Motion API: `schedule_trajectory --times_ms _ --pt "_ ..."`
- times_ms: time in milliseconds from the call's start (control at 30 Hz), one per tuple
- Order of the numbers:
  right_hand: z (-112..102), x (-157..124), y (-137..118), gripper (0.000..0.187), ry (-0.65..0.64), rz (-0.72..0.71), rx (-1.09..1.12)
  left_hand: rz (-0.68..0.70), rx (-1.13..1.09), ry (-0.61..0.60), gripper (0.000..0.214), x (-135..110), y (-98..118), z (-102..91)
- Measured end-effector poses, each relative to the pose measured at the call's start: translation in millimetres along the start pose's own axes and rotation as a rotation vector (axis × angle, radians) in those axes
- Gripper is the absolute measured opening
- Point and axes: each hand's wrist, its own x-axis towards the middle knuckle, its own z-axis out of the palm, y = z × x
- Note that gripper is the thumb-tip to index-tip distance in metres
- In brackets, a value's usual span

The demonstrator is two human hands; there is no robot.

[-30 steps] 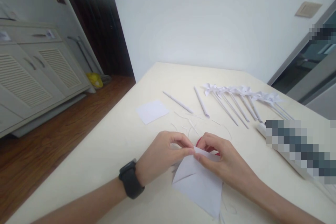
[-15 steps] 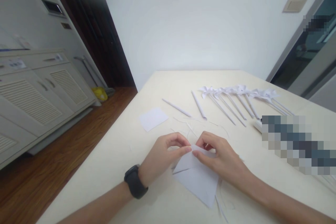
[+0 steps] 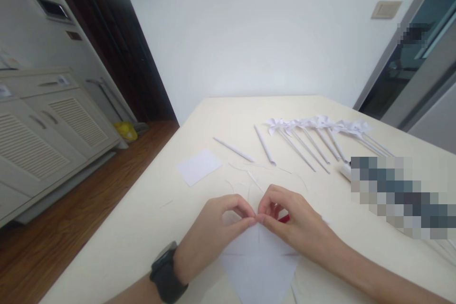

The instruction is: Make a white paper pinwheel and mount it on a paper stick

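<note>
Nearest me is a white paper sheet (image 3: 258,270), its lower end cut off by the bottom edge of my view. Its upper corner is where both my hands meet: my left hand (image 3: 217,228) and my right hand (image 3: 292,216) each have a thumb-and-finger grip pinching the paper there, thumbs nearly touching (the very tip is hidden under them). Thin dark lines run inward from its left and right corners and down from the top; slits or creases, I can't tell which. A black wristwatch (image 3: 167,273) sits on my left wrist. Something red (image 3: 285,218) shows behind my right thumb, mostly covered, so I can't make out what it is.

Just past my fingers, thin paper strips (image 3: 254,180) lie scattered on the bench (image 3: 135,228). Farther off, to the left, is a blank paper piece (image 3: 199,167), then a slim paper tube (image 3: 233,149) and a thicker paper tube (image 3: 264,145). To their right, paper pinwheels (image 3: 320,123) lie in a row, heads overlapping so that I can't count them. A long object (image 3: 402,199) at the right is blurred into blocks. Beyond stands the white wall (image 3: 249,33).
</note>
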Motion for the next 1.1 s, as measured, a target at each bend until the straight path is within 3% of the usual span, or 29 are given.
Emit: schedule_trajectory --times_ms 333,700,1100 --pt "-2.7 1.6 -1.4 0.009 0.026 -0.005 0.013 -0.018 -0.085 0.046 0.014 -1.9 -2.1 4.2" --pt "-6.1 0.3 -0.7 0.01 -0.106 0.018 -0.021 0.071 0.039 0.083 0.01 -5.7 -3.0 4.3" --pt "-5.7 -0.7 2.1 0.011 -0.062 0.02 0.005 0.077 0.059 0.021 0.014 -5.6 -6.2 5.6"
